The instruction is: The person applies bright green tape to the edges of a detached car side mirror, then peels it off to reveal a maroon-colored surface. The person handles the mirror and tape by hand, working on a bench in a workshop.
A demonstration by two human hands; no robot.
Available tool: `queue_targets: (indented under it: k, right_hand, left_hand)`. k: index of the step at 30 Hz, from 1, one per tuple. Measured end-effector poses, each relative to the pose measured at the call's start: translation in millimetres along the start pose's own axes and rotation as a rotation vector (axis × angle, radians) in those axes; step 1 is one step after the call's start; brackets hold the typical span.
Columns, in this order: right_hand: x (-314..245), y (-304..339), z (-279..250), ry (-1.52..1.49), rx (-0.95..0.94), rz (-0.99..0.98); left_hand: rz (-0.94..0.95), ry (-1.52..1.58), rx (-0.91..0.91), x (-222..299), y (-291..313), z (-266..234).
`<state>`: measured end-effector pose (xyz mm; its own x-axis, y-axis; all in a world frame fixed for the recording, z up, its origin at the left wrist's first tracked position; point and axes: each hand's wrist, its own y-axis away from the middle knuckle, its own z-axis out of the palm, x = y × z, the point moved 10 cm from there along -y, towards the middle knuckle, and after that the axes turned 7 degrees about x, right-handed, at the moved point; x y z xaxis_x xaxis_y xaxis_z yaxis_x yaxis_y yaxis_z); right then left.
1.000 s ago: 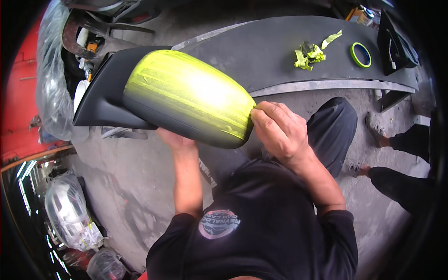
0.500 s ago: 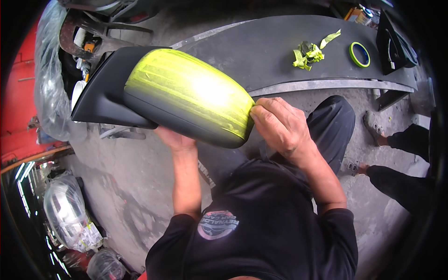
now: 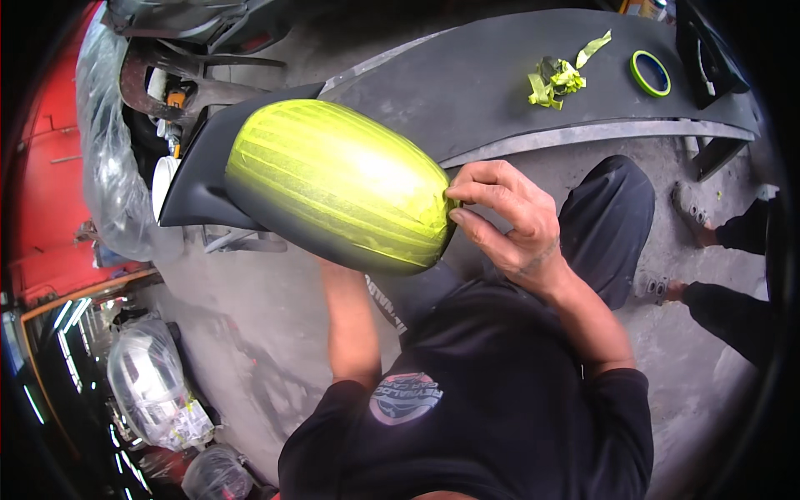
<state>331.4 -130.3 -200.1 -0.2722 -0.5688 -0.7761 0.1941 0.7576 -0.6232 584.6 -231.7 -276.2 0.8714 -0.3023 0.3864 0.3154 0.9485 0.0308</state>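
A black car side mirror (image 3: 194,187) is held up in front of my chest. Its rounded shell is covered with overlapping strips of yellow-green masking tape (image 3: 325,167), and the lower side shows bare black. My left hand (image 3: 333,271) supports the mirror from beneath; the mirror hides its fingers. At the shell's right end my right hand (image 3: 518,223) pinches the tape's edge between thumb and fingertips, the other fingers curled.
On the dark bench top (image 3: 467,92) lie a crumpled wad of tape (image 3: 556,81), a tape roll (image 3: 650,73) and another black part (image 3: 708,58). Another person's feet (image 3: 692,212) are at the right. Plastic-wrapped parts (image 3: 154,379) stand at the left, beside a red panel (image 3: 50,158).
The mirror has rolled slightly toward me, so more of its taped top shows and my left hand is more hidden. My right fingers have shifted at the tape's edge.
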Motion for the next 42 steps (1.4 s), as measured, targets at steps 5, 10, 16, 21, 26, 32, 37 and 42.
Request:
queue_targets:
  k: [5, 10, 16, 21, 26, 32, 37, 42]
  right_hand:
    - [-0.1, 4.1, 0.7, 0.006, 0.02, 0.018]
    - [-11.0, 3.1, -1.3, 0.035, 0.055, -0.065]
    - [-27.6, 1.9, 1.4, 0.114, 0.031, -0.252]
    - [-36.0, -0.4, 0.9, 0.194, -0.074, -0.334]
    - [-44.7, -8.1, -0.9, 0.251, -0.147, -0.416]
    - [-42.1, -8.6, 0.2, 0.306, -0.181, -0.471]
    - [-34.3, -6.7, 9.4, 0.31, -0.212, -0.423]
    - [-29.4, -7.4, 12.8, 0.237, -0.205, -0.369]
  left_hand:
    - [-0.006, -0.024, 0.015, -1.3, 1.5, 0.2]
    - [0.0, -0.034, 0.017, -2.3, 4.5, 0.5]
    - [0.011, -0.015, 0.008, -2.3, 7.1, 2.0]
    - [0.034, 0.03, 0.031, 2.7, 14.4, 2.5]
    - [0.135, 0.444, 0.307, 1.3, 9.5, 11.8]
    - [0.051, 0.089, -0.024, -5.6, 7.2, 31.6]
    - [0.004, 0.161, -0.051, -5.6, 5.3, 27.4]
    - [0.039, 0.124, 0.001, 4.5, 9.6, 14.4]
